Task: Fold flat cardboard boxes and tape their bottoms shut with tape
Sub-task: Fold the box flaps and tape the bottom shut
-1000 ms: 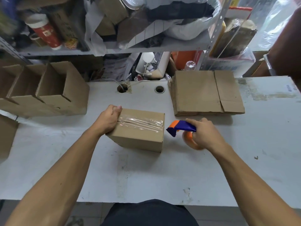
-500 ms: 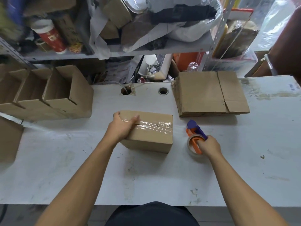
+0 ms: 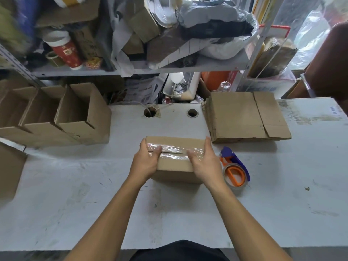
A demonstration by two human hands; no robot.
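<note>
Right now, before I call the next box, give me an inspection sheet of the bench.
Surface: white table, scuffed and stained, two round holes at the back.
Job's things: taped box at centre, tape over its seam; tape dispenser lying just right of it; flat stack at back right; open boxes in a row at left.
Clutter: shelf behind, crammed with bags, cardboard and a red cup.
Grips: left hand and right hand hold the box's two ends, thumbs on the tape.
Cables: one thin cord entering the left hole.
Surroundings: clear plastic sheeting at upper right.
</note>
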